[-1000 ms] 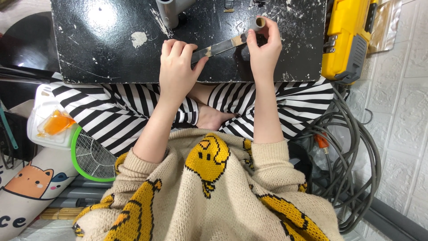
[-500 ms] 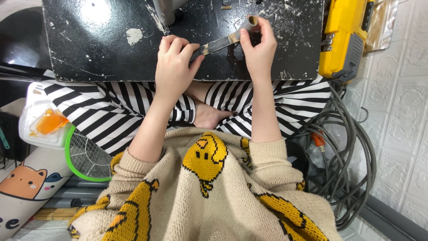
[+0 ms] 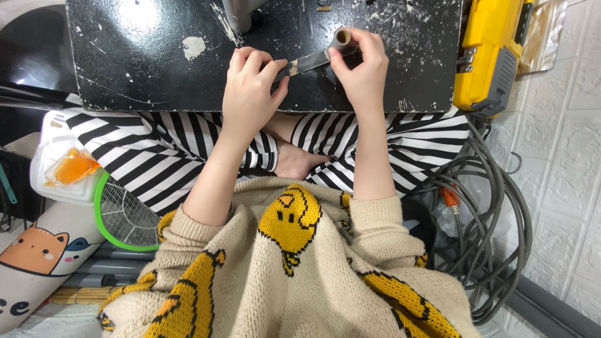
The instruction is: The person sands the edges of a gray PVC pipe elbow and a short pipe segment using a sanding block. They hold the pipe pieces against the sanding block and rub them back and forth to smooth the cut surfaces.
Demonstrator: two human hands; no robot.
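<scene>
My right hand (image 3: 363, 69) grips a small roll of tape (image 3: 342, 41) over the scratched black tabletop (image 3: 150, 56). A strip of tape (image 3: 310, 61) runs from the roll leftward to my left hand (image 3: 249, 87), whose fingers pinch its free end. Both hands hover close together near the table's front edge, above my striped trousers (image 3: 144, 156). My fingers hide most of the roll.
A grey post (image 3: 241, 12) rises at the table's far edge. A yellow tool case (image 3: 491, 56) stands at the right, with coiled grey cables (image 3: 494, 206) below it. At the left lie a plastic container (image 3: 62, 166), a green-rimmed racket swatter (image 3: 122, 213) and a cat-print cushion (image 3: 37, 253).
Both hands shifted slightly up the frame with the tape; the strip between them stays stretched. The view moved a little.
</scene>
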